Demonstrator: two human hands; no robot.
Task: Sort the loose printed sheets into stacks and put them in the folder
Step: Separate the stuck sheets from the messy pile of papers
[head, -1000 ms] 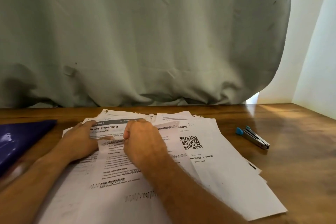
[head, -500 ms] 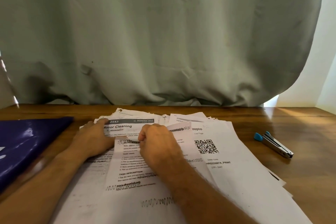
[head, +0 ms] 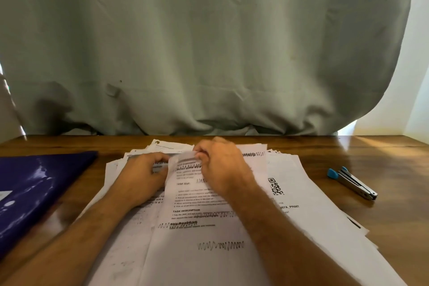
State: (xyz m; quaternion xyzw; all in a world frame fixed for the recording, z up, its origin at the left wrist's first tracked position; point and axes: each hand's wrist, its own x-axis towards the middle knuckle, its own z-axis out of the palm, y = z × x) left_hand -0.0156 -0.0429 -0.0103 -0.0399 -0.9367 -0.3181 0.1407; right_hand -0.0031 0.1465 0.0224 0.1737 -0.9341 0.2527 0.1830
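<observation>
A loose spread of printed white sheets (head: 308, 195) covers the middle of the wooden table. On top lies a sheet headed "TASK DESCRIPTION" (head: 197, 216). My right hand (head: 222, 169) pinches that sheet's top edge, which curls up slightly. My left hand (head: 144, 176) rests curled on the sheets just to its left, fingers pressing on a page with a grey header. A shiny dark blue folder (head: 34, 190) lies closed at the left edge of the table, apart from the papers.
A stapler with a blue tip (head: 351, 182) lies on the wood right of the papers. A pale green curtain (head: 209, 53) hangs along the table's far edge. Bare table (head: 394, 216) shows at the right.
My right hand has moved farther away along the top sheet to its upper edge and lifted it a little. My left hand has stayed on the sheets beside it.
</observation>
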